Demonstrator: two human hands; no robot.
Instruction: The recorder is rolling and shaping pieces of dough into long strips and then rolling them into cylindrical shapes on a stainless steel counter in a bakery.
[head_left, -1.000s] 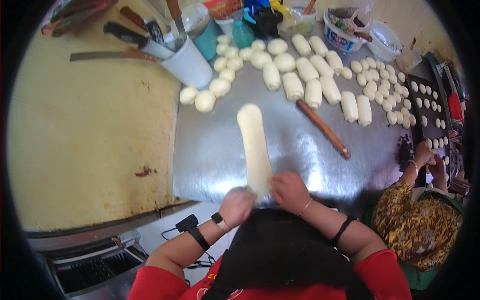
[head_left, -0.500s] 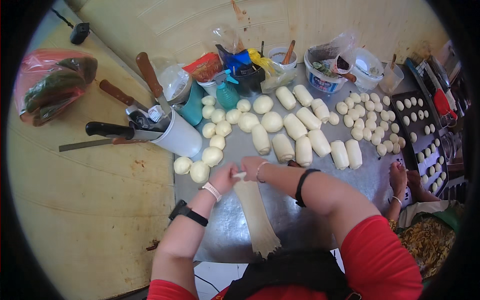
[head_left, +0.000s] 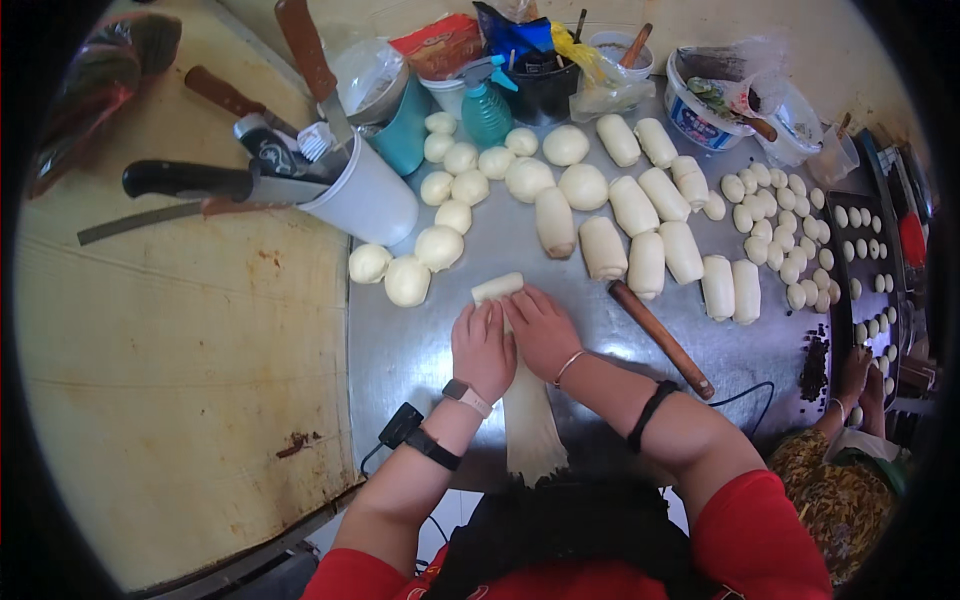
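A long flat strip of dough [head_left: 533, 430] lies on the metal table, its ragged end towards me. Its far end is curled into a small dough roll [head_left: 497, 288]. My left hand [head_left: 484, 348] rests just behind the roll, fingers stretched forward and thumb beside the strip. My right hand [head_left: 543, 335] lies across the strip, its fingertips touching the roll's right part. Both hands are open and flat, gripping nothing. To the right, a wooden rolling pin [head_left: 662, 340] lies slanted. Beyond my hands are round dough balls [head_left: 408, 281] and thick dough rolls [head_left: 603, 248].
At left, a white container [head_left: 365, 200] holds knives jutting over the wooden board [head_left: 190, 400]. A teal spray bottle [head_left: 487, 115] and tubs [head_left: 700, 125] stand along the back. Small dough balls [head_left: 790, 225] and a dark tray [head_left: 850, 265] are at right, near another person's hands [head_left: 857, 375].
My hands have gone from pinching up the strip's far end to lying flat behind it. That end is now a small roll. The rolling pin has come into sight as my view shifted.
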